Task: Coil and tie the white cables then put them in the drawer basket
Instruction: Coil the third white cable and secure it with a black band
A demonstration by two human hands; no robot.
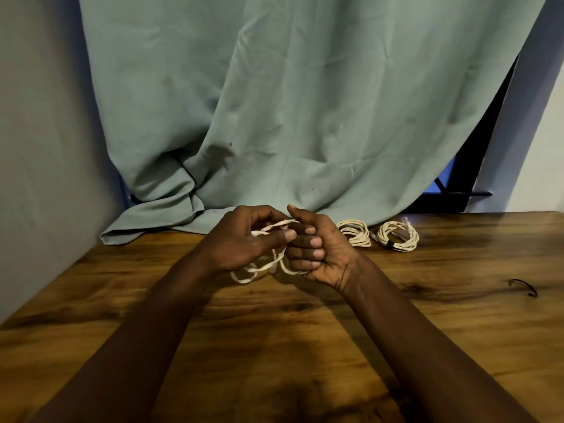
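Your right hand (317,251), fingers curled tight, grips the cable (253,271) by its loops. Your left hand (244,242) pinches a strand beside it, above mid-table (274,346). Step: coiling. Finished coils (354,233) lie at the far edge. Next, probably the tie (525,288) near the right edge.

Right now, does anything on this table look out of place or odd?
Nothing damaged. A thin black strip, perhaps a cable tie, lies alone at the right of the wooden table, and the green curtain slumps onto its back edge.
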